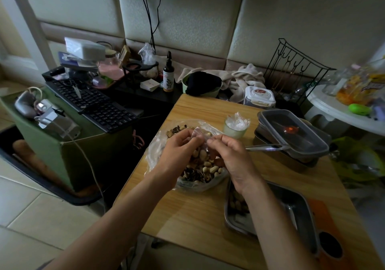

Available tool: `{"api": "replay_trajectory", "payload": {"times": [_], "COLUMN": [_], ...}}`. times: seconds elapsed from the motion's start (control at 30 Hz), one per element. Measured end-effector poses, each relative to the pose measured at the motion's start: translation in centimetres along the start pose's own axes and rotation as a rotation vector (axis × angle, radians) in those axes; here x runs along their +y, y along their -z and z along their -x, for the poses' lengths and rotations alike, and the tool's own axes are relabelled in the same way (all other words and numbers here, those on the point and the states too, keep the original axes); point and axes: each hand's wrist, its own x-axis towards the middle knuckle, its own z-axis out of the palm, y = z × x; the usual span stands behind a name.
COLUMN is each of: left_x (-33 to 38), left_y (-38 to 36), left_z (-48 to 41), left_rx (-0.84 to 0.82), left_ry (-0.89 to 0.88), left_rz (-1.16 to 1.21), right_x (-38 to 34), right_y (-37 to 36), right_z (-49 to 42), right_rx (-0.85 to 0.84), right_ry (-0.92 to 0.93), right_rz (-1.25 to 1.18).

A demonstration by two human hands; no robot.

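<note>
Left grip and right grip both pinching the film of the clear plastic bag, just above the peanuts and seeds heaped inside it on the table. Best parted gently and evenly, spilling nothing toward the steel tray beside.

A pale honey wood grain is being shown by the table. At the table's middle, tan and dark cream-striped tones are being shown by the nuts through the colourless clear bag. Toward the table's far edge, milky green is being displayed by the cup; at its near right, dull silver-grey by the steel tray — an orange patch just beyond. Left of the table, black is being shown by the keyboard and olive green by the box.
</note>
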Motion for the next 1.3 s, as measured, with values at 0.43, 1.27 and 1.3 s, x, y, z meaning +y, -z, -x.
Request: {"api": "replay_trajectory", "payload": {"times": [0.43, 1.27, 1.3], "left_x": [-0.18, -0.15, -0.14], "left_y": [-0.25, -0.4, -0.38], "left_z": [0.08, -0.06, -0.03], "left_rx": [-0.007, -0.022, -0.022], "left_ry": [-0.003, 0.012, 0.012], "left_rz": [-0.044, -0.02, -0.023], "right_x": [0.21, 0.06, -0.04], "right_y": [-0.06, 0.19, 0.16], "right_z": [-0.24, -0.11, -0.07], "right_rx": [0.078, 0.118, 0.104], "right_ry": [0.055, 0.039, 0.023], "right_rz": [0.016, 0.004, 0.0]}}
